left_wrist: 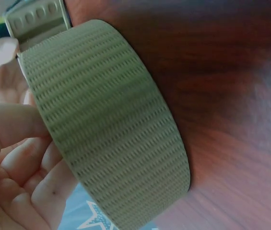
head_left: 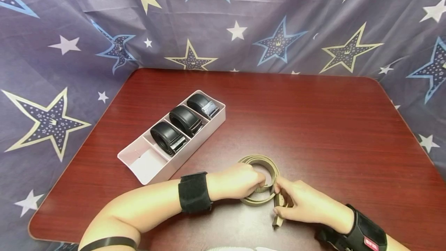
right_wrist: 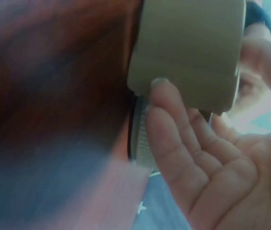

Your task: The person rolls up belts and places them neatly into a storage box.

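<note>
A khaki webbing belt (head_left: 256,159) lies loosely coiled on its edge near the front of the table. My left hand (head_left: 237,181) reaches over the coil, its curled fingers gripping the webbing at the inside. On the coil's right, my right hand (head_left: 306,200) holds the belt's buckle end between thumb and fingers. The ribbed weave of the belt (left_wrist: 106,120) fills the left wrist view, with a slotted metal part of the buckle (left_wrist: 37,20) at top left. In the right wrist view, fingers (right_wrist: 169,143) touch the flat khaki buckle plate (right_wrist: 188,52). The left fingertips are partly hidden in the head view.
To the left stands a long pale tray (head_left: 195,142) with divided compartments. Three rolled black belts with metal buckles, one of them a black belt (head_left: 168,136), sit in separate compartments. The red-brown table (head_left: 313,127) meets a star-patterned curtain (head_left: 237,11) behind.
</note>
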Action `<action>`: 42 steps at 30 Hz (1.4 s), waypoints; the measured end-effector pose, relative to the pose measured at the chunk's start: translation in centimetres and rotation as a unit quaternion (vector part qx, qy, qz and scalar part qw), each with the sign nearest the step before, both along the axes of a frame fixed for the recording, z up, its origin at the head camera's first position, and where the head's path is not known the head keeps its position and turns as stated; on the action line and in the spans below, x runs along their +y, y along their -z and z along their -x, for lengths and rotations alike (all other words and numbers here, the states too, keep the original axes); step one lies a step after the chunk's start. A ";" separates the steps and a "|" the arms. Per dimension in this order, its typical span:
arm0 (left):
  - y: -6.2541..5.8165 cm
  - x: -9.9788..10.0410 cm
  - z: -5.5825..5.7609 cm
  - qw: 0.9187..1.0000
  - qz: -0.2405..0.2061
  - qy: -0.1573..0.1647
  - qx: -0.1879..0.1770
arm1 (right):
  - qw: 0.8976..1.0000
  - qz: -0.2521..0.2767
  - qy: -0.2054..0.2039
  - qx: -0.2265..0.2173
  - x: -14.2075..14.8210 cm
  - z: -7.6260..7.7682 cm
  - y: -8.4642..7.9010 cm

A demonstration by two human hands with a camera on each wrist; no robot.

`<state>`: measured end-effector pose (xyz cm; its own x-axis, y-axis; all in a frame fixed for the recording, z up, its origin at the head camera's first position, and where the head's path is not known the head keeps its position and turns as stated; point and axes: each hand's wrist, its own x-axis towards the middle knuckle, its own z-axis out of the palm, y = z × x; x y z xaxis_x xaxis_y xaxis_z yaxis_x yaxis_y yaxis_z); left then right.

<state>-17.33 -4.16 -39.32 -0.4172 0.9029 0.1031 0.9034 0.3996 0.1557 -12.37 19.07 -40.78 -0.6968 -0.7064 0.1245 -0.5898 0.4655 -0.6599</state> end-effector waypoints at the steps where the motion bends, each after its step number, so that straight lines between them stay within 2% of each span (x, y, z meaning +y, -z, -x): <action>1: 0.0 0.0 0.1 1.000 0.001 -0.001 -0.002 | 1.000 0.003 -0.009 0.007 -0.1 -0.1 0.1; 4: 0.1 -0.1 0.2 1.000 0.000 -0.001 -0.006 | 0.999 0.007 -0.042 0.002 -0.7 -0.3 0.1; 8: 0.1 -0.2 0.4 1.000 -0.005 0.006 -0.010 | 0.994 0.009 -0.108 -0.034 -1.6 -0.6 0.1; 9: 0.1 -0.2 0.4 1.000 -0.006 0.009 -0.011 | 0.992 0.011 -0.121 -0.027 -1.8 -0.6 0.0; 11: 0.1 -0.2 0.5 1.000 -0.007 0.013 -0.013 | 0.992 -0.001 -0.126 0.033 -2.3 -0.7 0.1; 13: 0.1 -0.2 0.6 1.000 -0.007 0.016 -0.014 | 0.988 -0.016 -0.100 0.121 -2.6 -0.8 0.1; 16: 0.1 -0.3 0.6 1.000 -0.001 0.018 -0.011 | 0.972 -0.052 -0.036 0.226 -2.8 -1.1 0.4; 19: -0.1 -0.3 0.5 1.000 0.017 0.024 0.007 | 0.956 -0.079 0.005 0.284 -3.0 -1.3 0.6; 23: -0.2 -0.2 0.3 0.998 0.042 0.034 0.038 | 0.939 -0.095 0.050 0.327 -3.1 -1.2 0.9; 25: -0.3 -0.1 0.2 0.998 0.042 0.030 0.026 | 0.938 -0.091 0.061 0.330 -3.1 -1.1 1.0; 30: -0.5 0.2 0.1 0.998 0.044 0.007 -0.045 | 0.943 -0.061 0.053 0.324 -3.3 -0.9 1.2; 37: -0.6 0.5 0.1 0.996 0.070 -0.006 -0.050 | 0.944 -0.056 0.041 0.321 -2.7 -0.4 1.0; 42: -0.8 0.4 0.1 0.996 0.072 -0.004 -0.050 | 0.941 -0.051 0.015 0.333 -1.2 0.8 0.6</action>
